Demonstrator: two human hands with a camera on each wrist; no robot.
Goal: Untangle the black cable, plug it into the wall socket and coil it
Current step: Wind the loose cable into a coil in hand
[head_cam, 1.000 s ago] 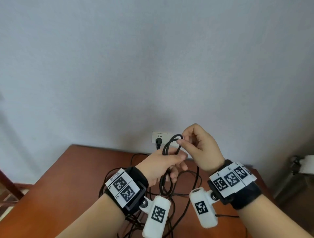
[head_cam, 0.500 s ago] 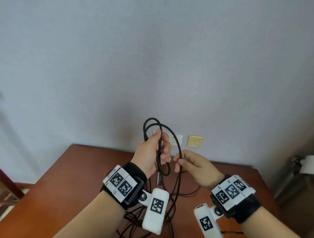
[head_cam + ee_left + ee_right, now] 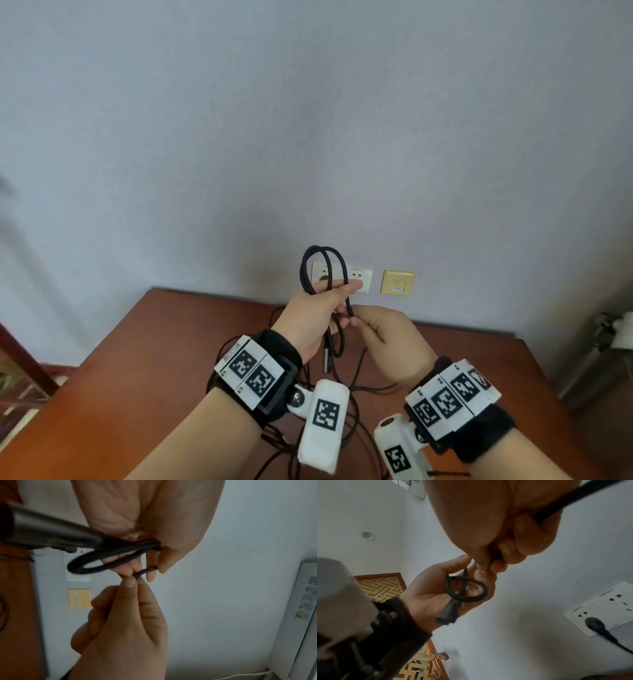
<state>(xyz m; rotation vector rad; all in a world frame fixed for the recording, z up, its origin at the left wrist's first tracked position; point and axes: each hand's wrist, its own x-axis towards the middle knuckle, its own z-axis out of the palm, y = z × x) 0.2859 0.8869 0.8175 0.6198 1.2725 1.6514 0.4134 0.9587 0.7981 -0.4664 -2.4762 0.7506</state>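
My left hand (image 3: 318, 315) grips a small bundle of black cable (image 3: 323, 267) loops, raised in front of the white wall socket (image 3: 356, 279). The loops stick up above the fist, and the cable's free connector end (image 3: 327, 359) hangs below it. My right hand (image 3: 383, 337) pinches the same cable just right of the left hand; that pinch shows in the left wrist view (image 3: 132, 580). In the right wrist view the black plug (image 3: 595, 625) sits in the socket (image 3: 583, 615). More cable (image 3: 356, 387) lies slack on the table.
A brown wooden table (image 3: 137, 377) stands against the grey wall. A yellow data outlet (image 3: 397, 282) is right of the socket. A white appliance (image 3: 298, 615) stands at the right, and a chair back (image 3: 20, 359) at the left edge.
My left hand rose with the cable loops, from table height to in front of the socket. My right hand dropped from the loop's top and now pinches the cable lower down.
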